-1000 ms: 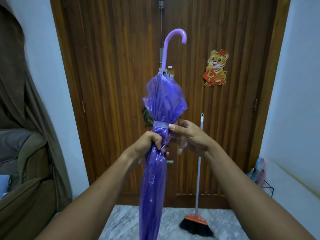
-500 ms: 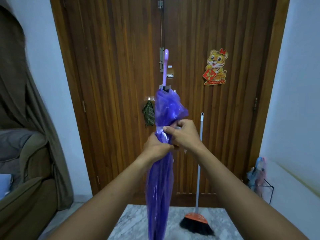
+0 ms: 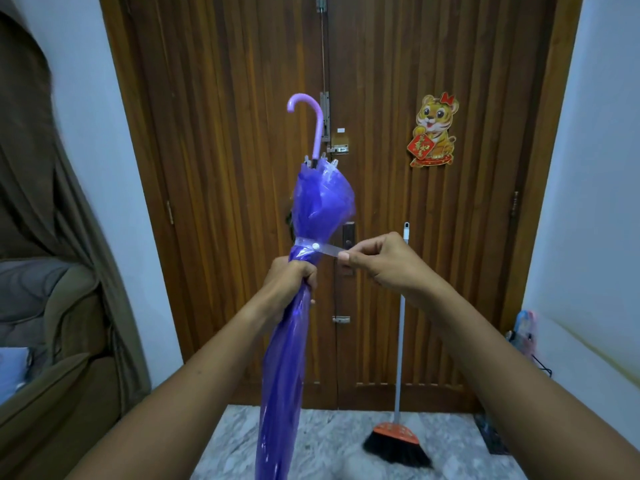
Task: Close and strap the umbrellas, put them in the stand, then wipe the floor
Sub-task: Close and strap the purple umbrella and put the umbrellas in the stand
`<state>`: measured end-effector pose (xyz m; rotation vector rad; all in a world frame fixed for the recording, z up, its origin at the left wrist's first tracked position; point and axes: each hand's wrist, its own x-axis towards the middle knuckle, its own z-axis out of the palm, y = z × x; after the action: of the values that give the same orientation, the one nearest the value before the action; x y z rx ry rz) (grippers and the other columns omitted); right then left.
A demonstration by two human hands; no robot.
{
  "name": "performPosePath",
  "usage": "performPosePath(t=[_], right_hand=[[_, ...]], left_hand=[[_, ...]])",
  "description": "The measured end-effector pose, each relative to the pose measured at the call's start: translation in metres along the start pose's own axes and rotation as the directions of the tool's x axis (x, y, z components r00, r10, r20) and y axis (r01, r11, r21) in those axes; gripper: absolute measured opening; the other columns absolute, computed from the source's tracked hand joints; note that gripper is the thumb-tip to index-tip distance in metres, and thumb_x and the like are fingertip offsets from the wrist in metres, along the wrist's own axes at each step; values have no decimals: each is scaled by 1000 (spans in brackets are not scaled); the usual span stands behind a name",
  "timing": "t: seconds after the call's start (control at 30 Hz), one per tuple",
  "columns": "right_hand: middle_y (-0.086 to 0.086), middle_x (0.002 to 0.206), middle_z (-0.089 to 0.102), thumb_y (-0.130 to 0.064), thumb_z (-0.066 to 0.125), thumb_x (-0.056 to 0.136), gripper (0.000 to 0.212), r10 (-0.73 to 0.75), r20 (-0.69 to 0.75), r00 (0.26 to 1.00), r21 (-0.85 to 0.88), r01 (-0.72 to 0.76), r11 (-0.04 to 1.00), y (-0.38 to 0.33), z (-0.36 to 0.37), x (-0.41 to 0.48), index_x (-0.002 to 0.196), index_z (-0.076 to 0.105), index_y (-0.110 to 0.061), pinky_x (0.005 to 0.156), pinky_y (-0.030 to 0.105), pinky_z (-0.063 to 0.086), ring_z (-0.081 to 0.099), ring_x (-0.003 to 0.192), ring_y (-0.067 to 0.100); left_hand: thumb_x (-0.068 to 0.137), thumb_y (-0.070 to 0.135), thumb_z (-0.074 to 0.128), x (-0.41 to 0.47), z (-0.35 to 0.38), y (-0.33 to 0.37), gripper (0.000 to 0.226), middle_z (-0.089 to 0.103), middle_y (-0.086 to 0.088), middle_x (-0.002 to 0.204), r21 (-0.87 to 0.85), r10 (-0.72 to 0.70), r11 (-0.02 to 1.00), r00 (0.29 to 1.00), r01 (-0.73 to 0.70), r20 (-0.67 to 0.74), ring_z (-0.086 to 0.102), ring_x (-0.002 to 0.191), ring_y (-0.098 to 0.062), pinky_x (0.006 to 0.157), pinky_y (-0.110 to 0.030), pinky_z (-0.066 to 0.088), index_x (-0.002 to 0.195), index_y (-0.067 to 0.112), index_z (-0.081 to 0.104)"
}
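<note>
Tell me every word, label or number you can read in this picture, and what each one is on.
Tiger sticker on the wooden door: gold characters on its red diamond sign, too small and blurred to read.
Small white label on the door above the bolt: too small to read.
Purple umbrella, its clear strap and the broom: no writing visible.
Nothing else readable.

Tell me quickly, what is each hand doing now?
Left hand: closed around the folded purple umbrella.
Right hand: pinching the free end of the clear strap, pulled out sideways.
</note>
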<state>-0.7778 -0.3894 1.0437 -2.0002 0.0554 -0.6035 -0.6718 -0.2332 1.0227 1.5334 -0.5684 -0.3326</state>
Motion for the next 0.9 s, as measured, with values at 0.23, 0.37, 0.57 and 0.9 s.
performPosePath(t=[0.23,0.37,0.57,0.9], right_hand=[[-5,61,54,-32,74,87,17,96,80,992,264,-114,958,20,-2,0,74,77,-20,57,27,28,37,57,9],[12,103,71,-14,57,96,23,-62,265,962,645,-129,754,25,4,-1,108,68,3,81,34,54,69,85,18],[5,83,72,2,58,92,6,-108,91,990,694,15,719,15,12,3,89,61,-3,66,29,58,70,72,15],[6,91,78,-25,77,85,19,-49,-113,992,85,59,995,1,42,8,85,75,-6,88,47,59,74,92,18]], left_hand=[[42,3,51,-13,1,10,22,36,-2,50,-157,-161,938,791,308,590,35,32,-13,42,-22,43,63,7,54],[48,8,60,-7,0,8,27,46,-2,50,-177,-91,896,560,407,824,47,38,-14,57,-29,55,74,3,60],[73,18,56,-1,-5,-2,41,68,-19,87,-76,-116,965,672,249,731,67,83,-32,90,-45,53,105,-5,64],[81,15,69,-6,33,-42,25,70,0,79,228,155,969,957,-98,-247,63,57,-2,44,-13,41,105,19,63]])
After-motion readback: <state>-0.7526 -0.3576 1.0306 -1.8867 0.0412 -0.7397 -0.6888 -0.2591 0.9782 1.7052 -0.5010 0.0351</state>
